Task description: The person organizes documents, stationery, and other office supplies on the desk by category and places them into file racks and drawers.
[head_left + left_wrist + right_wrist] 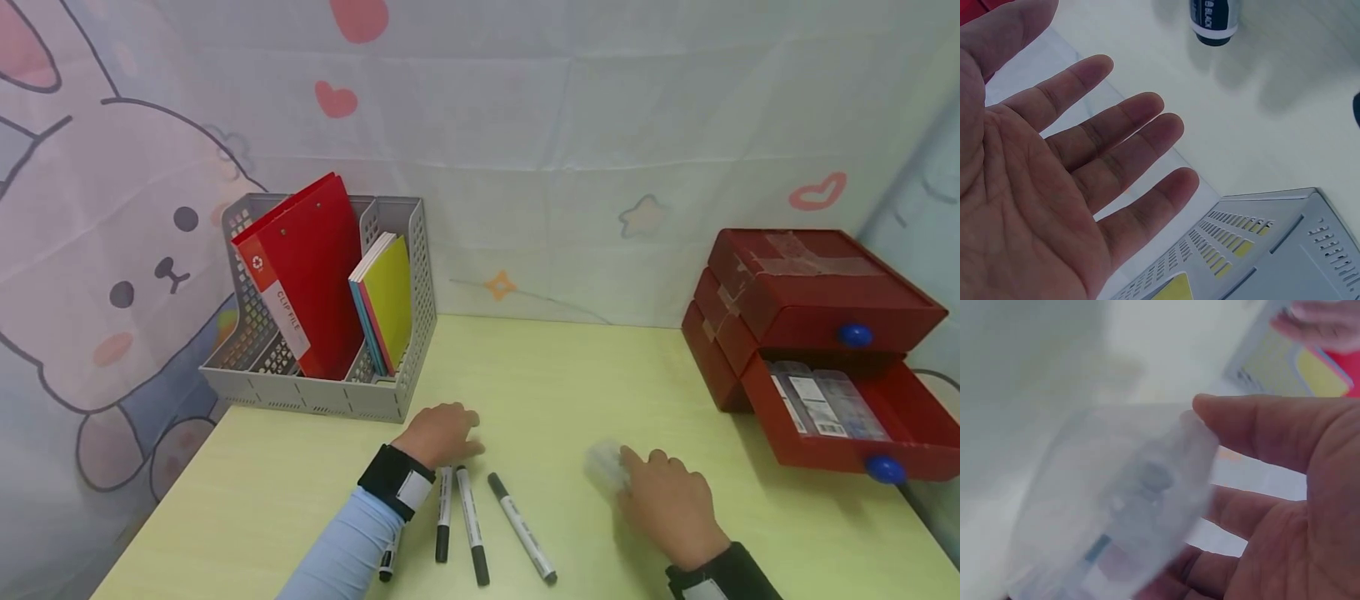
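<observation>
My left hand (441, 435) hovers over the table just beyond the markers, fingers extended and palm bare in the left wrist view. Several black-and-white markers lie below it, among them one slanting marker (522, 529) on the right and another marker (471, 521) near the middle. One at the left is partly covered by my sleeve. With thumb and fingers, my right hand (671, 508) pinches a translucent plastic bag (1110, 481) by its edge. The bag looks blurred, and a small teal strip shows in it; its contents are not clear.
A grey file organizer (375, 400) at the back left holds a red clip file (330, 283) and several notebooks (390, 292). On the right stands a stack of red drawer boxes (795, 283), with one drawer (922, 417) pulled out and clear plastic packs (825, 404) inside.
</observation>
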Demonstrator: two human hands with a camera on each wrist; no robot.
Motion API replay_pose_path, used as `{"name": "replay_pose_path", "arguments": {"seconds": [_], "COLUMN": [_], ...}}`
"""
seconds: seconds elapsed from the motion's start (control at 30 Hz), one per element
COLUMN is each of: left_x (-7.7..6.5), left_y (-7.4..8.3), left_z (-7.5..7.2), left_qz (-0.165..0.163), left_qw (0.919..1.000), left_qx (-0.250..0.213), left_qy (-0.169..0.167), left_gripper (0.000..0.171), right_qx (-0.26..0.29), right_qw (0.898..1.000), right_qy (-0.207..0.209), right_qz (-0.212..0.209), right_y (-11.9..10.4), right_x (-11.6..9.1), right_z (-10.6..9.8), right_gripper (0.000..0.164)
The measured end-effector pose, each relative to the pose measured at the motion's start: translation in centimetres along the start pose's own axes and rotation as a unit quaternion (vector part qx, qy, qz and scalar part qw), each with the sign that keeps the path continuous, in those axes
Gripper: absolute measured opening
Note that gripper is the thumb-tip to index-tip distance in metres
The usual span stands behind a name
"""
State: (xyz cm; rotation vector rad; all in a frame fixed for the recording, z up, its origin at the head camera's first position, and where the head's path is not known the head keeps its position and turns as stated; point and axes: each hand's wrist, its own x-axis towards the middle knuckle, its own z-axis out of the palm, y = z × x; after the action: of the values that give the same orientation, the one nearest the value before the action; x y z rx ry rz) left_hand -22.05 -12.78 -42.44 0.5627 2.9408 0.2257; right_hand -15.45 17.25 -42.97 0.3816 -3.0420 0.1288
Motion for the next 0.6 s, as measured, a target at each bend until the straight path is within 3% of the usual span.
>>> {"name": "replay_pose_path", "arguments": {"seconds": [0.23, 0.37, 0.6], "left_x": [-0.1, -0.2, -0.2], "left_y": [0.0, 0.1, 0.1], "left_z": [-0.1, -0.2, -0.2], "left_qz": [0.001, 0.002, 0.004], "left_qw": [1.0000, 1.0000, 1.0000], "left_qx": [0.000, 0.001, 0.001], "left_qy": [0.005, 0.007, 0.009], "left_gripper": [0.040, 0.039, 0.039], "right_qx": [0.011, 0.003, -0.019], "right_qw": [0.997, 0.993, 0.981], "right_qy": [-0.033, -0.032, -0.030], "right_qz": [0.062, 0.111, 0.192], "right_y": [3.9, 7.0, 12.9], "right_x": [0.2, 0.2, 0.4], "right_z": [-5.3, -7.8, -10.5], "right_gripper": [0.067, 0.080, 0.079]}}
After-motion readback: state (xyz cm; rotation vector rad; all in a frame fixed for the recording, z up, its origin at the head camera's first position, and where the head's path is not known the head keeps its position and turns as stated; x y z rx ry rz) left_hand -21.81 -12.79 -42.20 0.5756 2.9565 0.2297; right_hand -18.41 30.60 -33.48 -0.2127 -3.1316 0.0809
